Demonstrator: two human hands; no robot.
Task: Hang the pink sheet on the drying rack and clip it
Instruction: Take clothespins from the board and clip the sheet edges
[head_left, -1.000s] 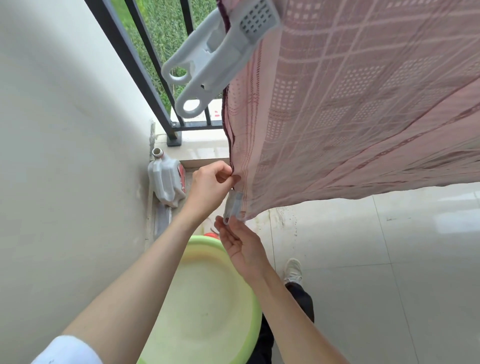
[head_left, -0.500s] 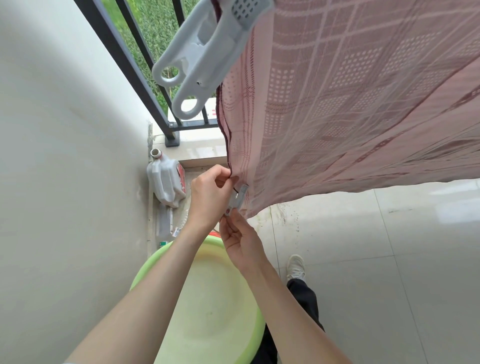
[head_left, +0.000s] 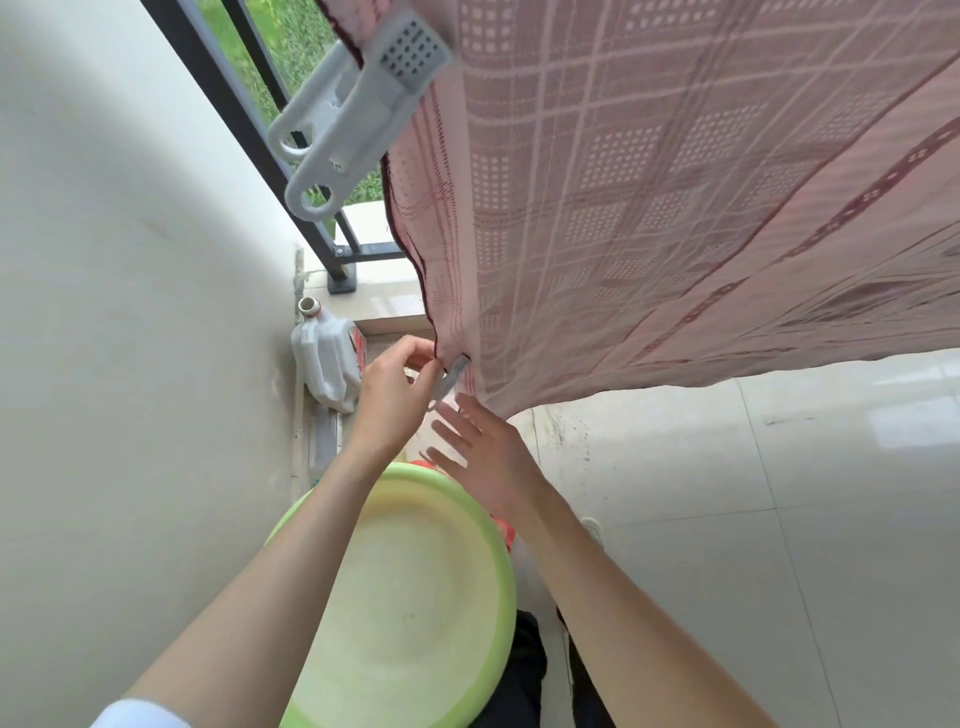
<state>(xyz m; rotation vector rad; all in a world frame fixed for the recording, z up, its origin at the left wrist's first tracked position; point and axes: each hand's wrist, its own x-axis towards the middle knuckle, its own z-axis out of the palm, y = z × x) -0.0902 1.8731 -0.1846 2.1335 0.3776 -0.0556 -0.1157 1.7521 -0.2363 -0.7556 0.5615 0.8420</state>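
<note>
The pink checked sheet (head_left: 649, 197) hangs overhead and drapes down to a low left corner. A large white clip (head_left: 358, 114) grips its upper left edge; the rack itself is hidden under the cloth. At the low corner a small grey clip (head_left: 451, 375) sits on the sheet's hem. My left hand (head_left: 397, 395) pinches that hem beside the small clip. My right hand (head_left: 480, 457) is just below the clip with its fingers spread and straight, holding nothing.
A green basin (head_left: 311, 514) sits below my arms. A white plastic jug (head_left: 327, 358) stands against the wall on the left. Black railing bars (head_left: 223, 109) run along the balcony edge. Tiled floor (head_left: 753, 519) stretches to the right.
My right hand has let go of the small grey clip and dropped slightly, with its fingers spread. The left hand still pinches the hem. The camera tilted a little.
</note>
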